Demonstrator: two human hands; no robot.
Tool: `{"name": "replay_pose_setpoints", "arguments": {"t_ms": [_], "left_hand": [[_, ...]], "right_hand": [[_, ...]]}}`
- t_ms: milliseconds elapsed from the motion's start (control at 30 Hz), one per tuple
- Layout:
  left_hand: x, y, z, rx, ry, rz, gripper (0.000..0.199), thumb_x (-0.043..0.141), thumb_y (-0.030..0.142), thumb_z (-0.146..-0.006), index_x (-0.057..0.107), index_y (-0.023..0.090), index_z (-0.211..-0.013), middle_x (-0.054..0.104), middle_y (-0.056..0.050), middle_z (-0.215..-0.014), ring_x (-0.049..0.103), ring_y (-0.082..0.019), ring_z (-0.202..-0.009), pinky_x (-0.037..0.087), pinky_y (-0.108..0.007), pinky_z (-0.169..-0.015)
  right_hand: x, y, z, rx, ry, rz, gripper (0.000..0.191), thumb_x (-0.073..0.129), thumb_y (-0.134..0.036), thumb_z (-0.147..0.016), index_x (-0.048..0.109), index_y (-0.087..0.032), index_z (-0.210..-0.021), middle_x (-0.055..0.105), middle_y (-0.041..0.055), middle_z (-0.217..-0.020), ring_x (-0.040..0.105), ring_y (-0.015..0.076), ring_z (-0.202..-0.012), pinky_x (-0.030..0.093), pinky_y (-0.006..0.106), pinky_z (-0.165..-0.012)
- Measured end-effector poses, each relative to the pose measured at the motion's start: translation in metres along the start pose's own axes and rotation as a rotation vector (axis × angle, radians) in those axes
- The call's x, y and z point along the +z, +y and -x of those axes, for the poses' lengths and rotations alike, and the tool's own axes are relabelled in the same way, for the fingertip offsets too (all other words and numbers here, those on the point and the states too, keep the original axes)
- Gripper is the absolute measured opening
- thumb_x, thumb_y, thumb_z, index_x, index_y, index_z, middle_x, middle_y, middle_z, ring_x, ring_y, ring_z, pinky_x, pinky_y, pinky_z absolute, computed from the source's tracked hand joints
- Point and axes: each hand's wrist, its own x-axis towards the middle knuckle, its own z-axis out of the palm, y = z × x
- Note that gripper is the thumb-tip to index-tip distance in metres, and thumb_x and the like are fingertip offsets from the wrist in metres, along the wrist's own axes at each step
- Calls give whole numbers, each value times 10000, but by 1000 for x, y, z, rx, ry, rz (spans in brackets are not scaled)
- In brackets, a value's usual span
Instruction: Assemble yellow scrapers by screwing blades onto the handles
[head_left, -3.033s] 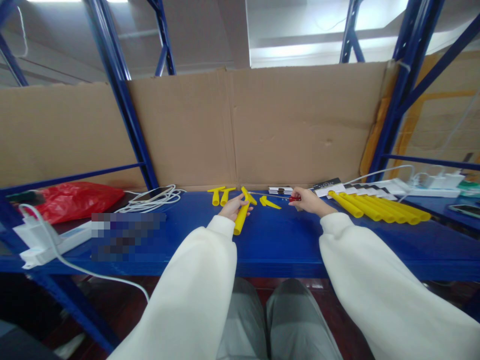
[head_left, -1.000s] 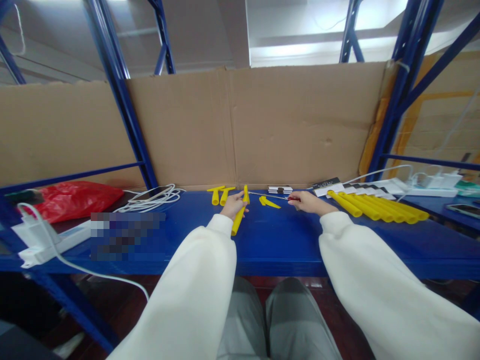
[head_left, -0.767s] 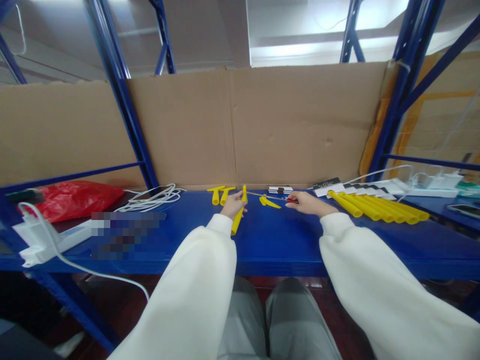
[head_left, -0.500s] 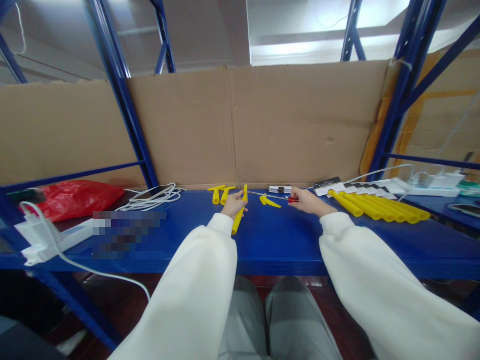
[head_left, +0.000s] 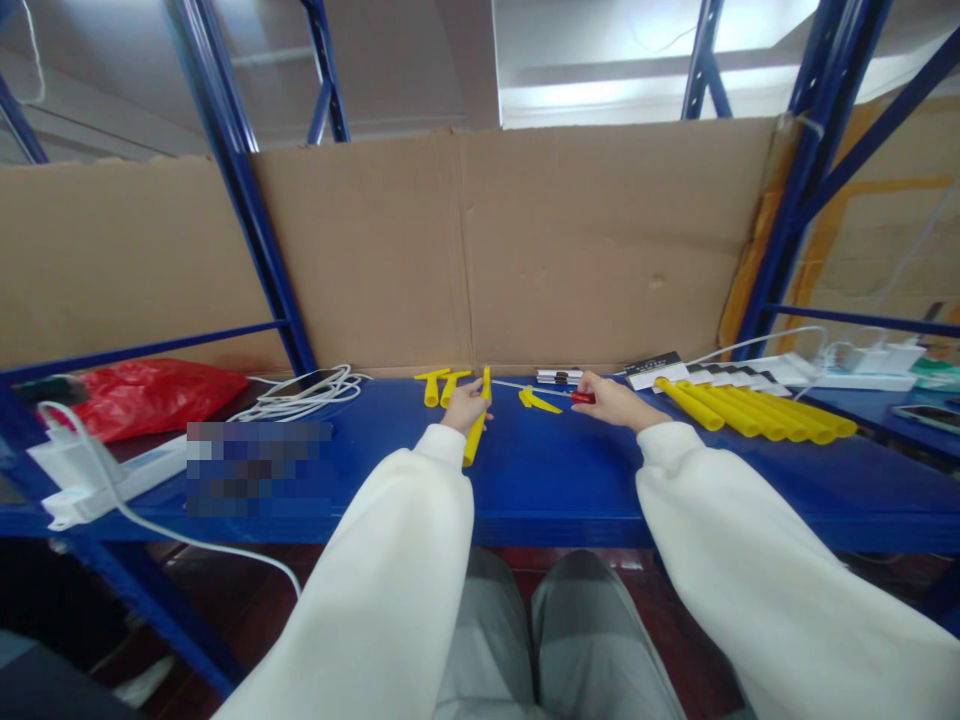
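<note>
My left hand is wrapped round a yellow tube with a crosspiece, which points toward me. My right hand grips the red handle of a screwdriver; its thin metal shaft runs left to the top of the yellow piece. Whether the tip touches it is too small to tell. Between my hands lie small yellow parts. Two yellow T-shaped pieces stand just beyond my left hand.
Several yellow tubes lie in a row at the right, beside black and white cards. A coiled white cable, a red bag and a power strip are at the left. Cardboard backs the blue table.
My right hand and the screwdriver have shifted very slightly left. The yellow piece in my left hand has also moved a little left and stands slightly more upright in view.
</note>
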Motion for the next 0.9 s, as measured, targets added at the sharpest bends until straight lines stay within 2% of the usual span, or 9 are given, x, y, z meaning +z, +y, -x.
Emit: {"name": "replay_pose_setpoints", "arguments": {"t_ms": [167, 300, 400, 467, 567, 733, 900], "left_hand": [[1, 1, 3, 8, 5, -39, 688, 543, -19, -841, 417, 182, -1488, 637, -159, -1272, 548, -32, -441, 371, -142, -348], [1, 0, 0, 7, 24, -53, 704, 642, 39, -818, 445, 205, -1474, 664, -144, -1222, 609, -60, -491, 397, -147, -374], [1, 0, 0, 1, 29, -55, 699, 641, 48, -823, 445, 211, -1473, 670, -138, -1217, 621, -66, -512, 401, -140, -377], [1, 1, 1, -3, 30, -56, 694, 610, 27, -830, 439, 208, -1477, 667, -141, -1226, 609, -60, -498, 398, -142, -372], [1, 2, 2, -3, 24, -54, 690, 582, 9, -834, 434, 202, -1480, 655, -145, -1246, 586, -46, -474, 392, -143, -366], [2, 1, 4, 7, 33, -48, 676, 612, 37, -832, 447, 195, -1469, 644, -149, -1251, 577, -39, -475, 379, -131, -353], [2, 2, 5, 10, 44, -42, 677, 595, 22, -829, 445, 180, -1469, 634, -156, -1264, 542, -25, -438, 385, -140, -340]], "right_hand": [[1, 3, -1, -17, 1, 53, 90, 638, -294, -834, 593, -217, -847, 709, 45, -790, 630, 185, -684, 399, 249, -596], [2, 3, -3, -45, -85, 36, 149, 555, -303, -895, 636, -199, -826, 721, 71, -825, 651, 198, -740, 427, 263, -649], [4, 4, -5, -32, -109, 2, 171, 522, -304, -915, 641, -195, -857, 725, 77, -848, 656, 195, -755, 445, 265, -671], [7, 5, -5, -5, -98, -13, 133, 582, -323, -881, 627, -199, -886, 726, 73, -866, 657, 194, -761, 452, 264, -662], [9, 7, -5, 22, -70, -11, 177, 683, -314, -799, 602, -212, -918, 723, 52, -855, 649, 186, -729, 443, 250, -612], [9, 7, -3, -3, -25, 1, 88, 643, -276, -821, 622, -206, -870, 726, 50, -823, 644, 181, -701, 437, 253, -610], [2, 5, -1, -21, 11, 50, 202, 584, -364, -879, 716, -227, -950, 756, 74, -953, 682, 228, -860, 456, 276, -680]]}}
